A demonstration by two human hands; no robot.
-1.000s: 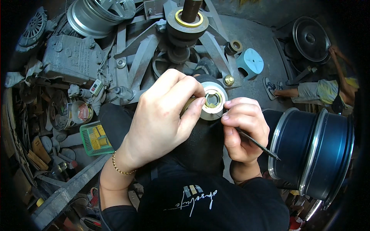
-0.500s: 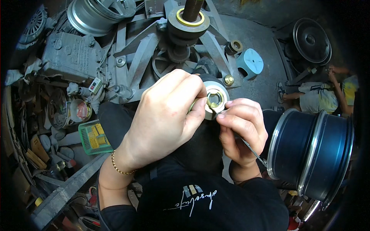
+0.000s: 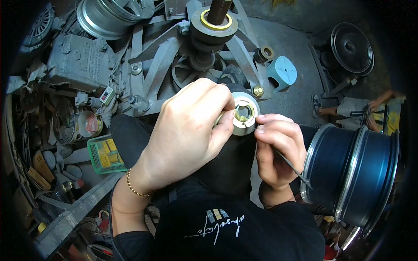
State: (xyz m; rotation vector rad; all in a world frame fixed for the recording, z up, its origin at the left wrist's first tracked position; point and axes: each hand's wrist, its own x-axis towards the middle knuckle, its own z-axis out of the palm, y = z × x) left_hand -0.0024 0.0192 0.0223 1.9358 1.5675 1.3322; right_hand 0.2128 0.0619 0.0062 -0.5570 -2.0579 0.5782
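A pale ring [image 3: 249, 127] with a yellowish inner rim sits over my dark-clad leg, between my hands. My left hand [image 3: 191, 119] comes in from its left side, thumb and forefinger pinched on a small yellowish piece [image 3: 237, 116] at the ring's opening; most of that piece is hidden by the fingers. On the other side, my right hand [image 3: 281, 143] grips a thin metal rod-like tool [image 3: 292, 165]. The tool's long end slants down to the right, out past the palm, and its tip lies near the ring's lower right edge.
Blue-black wheel rims [image 3: 350, 169] stand close at my right. A metal frame with a round spindle block [image 3: 213, 32] is ahead, with a light-blue stool [image 3: 285, 70] beyond it. Left are a green basket [image 3: 98, 154] and a grey motor housing [image 3: 80, 61]. Another person [image 3: 363, 111] is at far right.
My right hand and the thin tool have drawn slightly right, away from the ring. My left hand has barely moved. The other person's arms have shifted.
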